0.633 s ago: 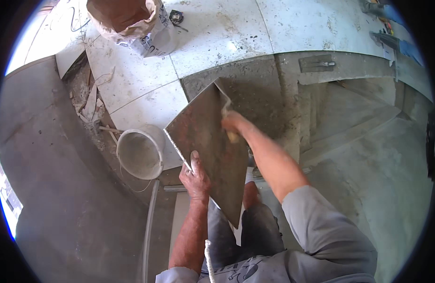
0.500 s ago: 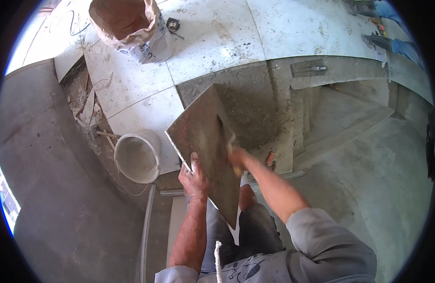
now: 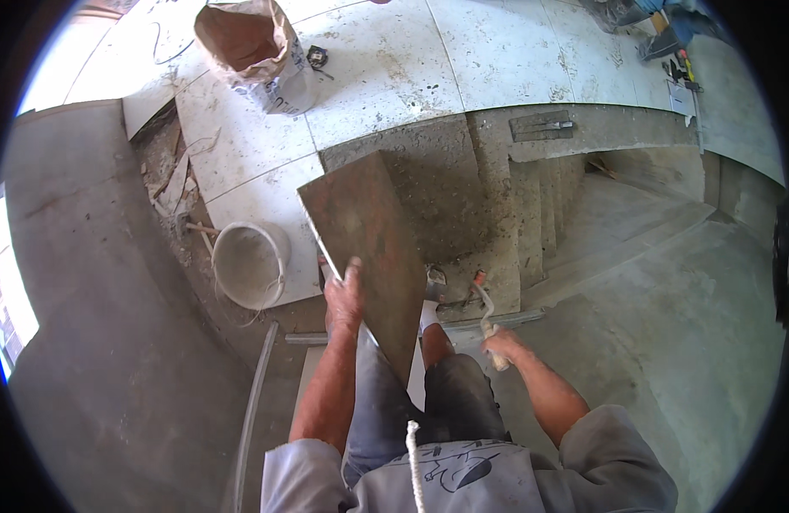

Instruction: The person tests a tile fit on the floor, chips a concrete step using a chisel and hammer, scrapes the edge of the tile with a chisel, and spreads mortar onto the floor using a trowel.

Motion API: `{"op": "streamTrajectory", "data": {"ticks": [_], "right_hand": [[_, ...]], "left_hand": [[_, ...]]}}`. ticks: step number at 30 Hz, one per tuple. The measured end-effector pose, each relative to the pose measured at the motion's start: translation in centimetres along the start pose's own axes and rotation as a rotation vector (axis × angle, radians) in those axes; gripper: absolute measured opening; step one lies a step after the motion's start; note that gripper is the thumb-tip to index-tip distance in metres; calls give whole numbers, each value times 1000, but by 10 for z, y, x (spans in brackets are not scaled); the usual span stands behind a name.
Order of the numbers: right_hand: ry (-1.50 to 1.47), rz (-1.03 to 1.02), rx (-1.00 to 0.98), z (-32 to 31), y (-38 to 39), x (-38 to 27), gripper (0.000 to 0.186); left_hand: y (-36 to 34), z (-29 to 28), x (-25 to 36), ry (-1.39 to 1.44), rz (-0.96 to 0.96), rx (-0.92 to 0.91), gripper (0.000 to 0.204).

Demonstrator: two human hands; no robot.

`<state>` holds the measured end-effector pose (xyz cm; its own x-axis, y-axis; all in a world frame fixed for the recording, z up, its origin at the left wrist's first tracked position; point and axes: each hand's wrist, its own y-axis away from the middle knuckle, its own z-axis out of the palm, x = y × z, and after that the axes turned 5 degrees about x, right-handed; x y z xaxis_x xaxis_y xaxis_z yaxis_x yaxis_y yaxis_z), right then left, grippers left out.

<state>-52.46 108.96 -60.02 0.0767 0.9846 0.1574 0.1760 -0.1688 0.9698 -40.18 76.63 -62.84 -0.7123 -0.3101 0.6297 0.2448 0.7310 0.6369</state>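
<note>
My left hand [image 3: 344,299] grips the left edge of a large tile [image 3: 373,248], thumb over the face turned toward me. Smears of grey-brown mortar and reddish patches cover that face; a white edge runs down its left side. The tile is tilted above my legs, its lower corner near my thighs. Off to the tile's right, my right hand [image 3: 504,344] is closed round the wooden handle of a trowel [image 3: 487,308]. Its curved metal neck points away from me; the blade cannot be made out clearly. Beyond the tile lies a bed of rough mortar [image 3: 437,192].
A bucket [image 3: 250,265] stands left of the tile, near broken rubble [image 3: 174,179]. Farther off are an open paper sack [image 3: 262,64], a tape measure [image 3: 317,57] and a flat trowel [image 3: 541,126]. Steps [image 3: 544,214] descend on the right. Another person's legs [image 3: 668,30] show at far right.
My right hand has moved from the tile's face toward the right and nearer to me, with the trowel in it. The tile has turned slightly, still in my left hand.
</note>
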Motion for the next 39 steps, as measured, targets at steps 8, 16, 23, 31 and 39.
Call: {"op": "streamTrajectory", "data": {"ticks": [8, 16, 23, 31, 39], "right_hand": [[-390, -103, 45, -10, 61, 32, 37], [-21, -679, 209, 32, 122, 23, 61], [84, -581, 182, 48, 150, -55, 57], [169, -920, 610, -49, 127, -242, 38], [461, -1174, 689, -59, 122, -131, 34]], "left_hand": [[76, 1, -33, -364, 14, -136, 43], [99, 2, -44, -560, 149, -324, 73], [108, 15, -41, -674, 111, -358, 80], [123, 50, -23, -602, 144, -342, 83], [115, 81, -45, -594, 80, -359, 83]]}}
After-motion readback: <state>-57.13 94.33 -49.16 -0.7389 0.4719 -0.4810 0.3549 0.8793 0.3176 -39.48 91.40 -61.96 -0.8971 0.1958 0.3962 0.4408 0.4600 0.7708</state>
